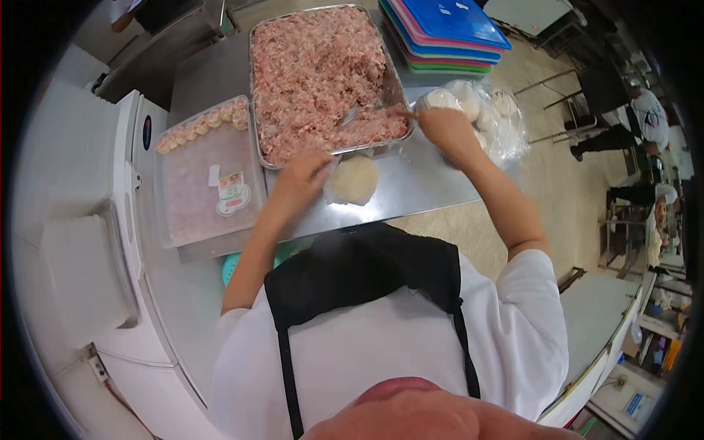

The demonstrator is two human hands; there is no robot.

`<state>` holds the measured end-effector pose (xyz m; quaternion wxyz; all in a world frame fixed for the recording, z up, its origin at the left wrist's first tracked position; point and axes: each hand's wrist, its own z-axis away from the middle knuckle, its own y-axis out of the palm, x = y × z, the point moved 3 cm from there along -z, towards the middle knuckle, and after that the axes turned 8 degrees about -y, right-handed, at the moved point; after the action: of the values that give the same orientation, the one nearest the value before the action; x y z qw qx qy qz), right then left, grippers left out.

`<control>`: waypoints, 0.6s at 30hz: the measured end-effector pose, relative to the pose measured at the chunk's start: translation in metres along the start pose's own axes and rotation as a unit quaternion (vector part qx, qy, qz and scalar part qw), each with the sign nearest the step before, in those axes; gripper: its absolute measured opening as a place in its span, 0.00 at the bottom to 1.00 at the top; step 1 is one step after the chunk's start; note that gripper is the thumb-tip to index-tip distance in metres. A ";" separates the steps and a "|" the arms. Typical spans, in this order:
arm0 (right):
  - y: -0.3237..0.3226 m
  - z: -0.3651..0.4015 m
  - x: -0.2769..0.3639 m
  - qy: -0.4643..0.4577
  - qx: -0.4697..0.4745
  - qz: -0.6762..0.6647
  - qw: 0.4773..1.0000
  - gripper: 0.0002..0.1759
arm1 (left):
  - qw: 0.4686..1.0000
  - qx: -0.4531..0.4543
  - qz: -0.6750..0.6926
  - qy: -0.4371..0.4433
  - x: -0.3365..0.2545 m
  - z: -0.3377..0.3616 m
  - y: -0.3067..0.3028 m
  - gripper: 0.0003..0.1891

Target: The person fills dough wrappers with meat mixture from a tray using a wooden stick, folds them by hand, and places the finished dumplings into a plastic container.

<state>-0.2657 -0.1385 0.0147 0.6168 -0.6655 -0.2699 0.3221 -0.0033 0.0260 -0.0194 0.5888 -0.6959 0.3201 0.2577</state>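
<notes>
A large metal tray (405,95) full of pink ground meat (315,73) stands in front of me. My right hand (444,132) grips the wooden handle of a spatula (408,114), whose metal blade rests in the meat near the tray's front right. My left hand (304,176) is at the tray's front edge with its fingers curled together; what they hold, if anything, is hidden. Just right of it, a stack of round, pale dough wrappers (354,180) lies on the steel table.
Left of the tray lies a translucent plastic tray (198,191) with a row of filled dumplings (202,125) along its far edge. Bagged dough wrappers (484,110) sit at right, below stacked coloured lids (447,33). A white fridge (132,205) stands at left.
</notes>
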 end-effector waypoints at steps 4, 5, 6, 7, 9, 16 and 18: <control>0.017 0.013 -0.005 -0.026 -0.035 -0.080 0.996 0.14 | 0.999 0.053 0.008 0.010 -0.007 0.006 0.062 0.15; 0.018 0.014 -0.008 -0.036 -0.044 -0.094 0.994 0.13 | 0.999 0.030 -0.017 0.004 -0.007 0.007 0.070 0.15; 0.022 0.014 -0.013 -0.046 -0.059 -0.106 0.992 0.14 | 0.999 0.009 -0.042 0.000 -0.011 0.007 0.076 0.15; 0.028 0.014 -0.019 -0.057 -0.075 -0.116 0.989 0.16 | 0.998 -0.013 -0.067 -0.004 -0.015 0.006 0.080 0.15; 0.033 0.011 -0.032 -0.080 -0.103 -0.140 0.981 0.17 | 0.997 0.008 -0.066 -0.040 -0.009 0.004 0.084 0.13; 0.017 0.005 -0.060 -0.168 -0.058 -0.169 0.969 0.16 | 0.990 0.031 0.044 -0.133 -0.005 -0.002 0.076 0.14; 0.020 0.011 -0.056 -0.175 -0.036 -0.175 0.968 0.17 | 0.992 0.037 0.051 -0.109 -0.015 -0.004 0.076 0.15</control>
<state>-0.3113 -0.1753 0.0002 0.5824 -0.5632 -0.4972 0.3103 -0.0704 0.0162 -0.0573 0.6319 -0.6240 0.2985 0.3494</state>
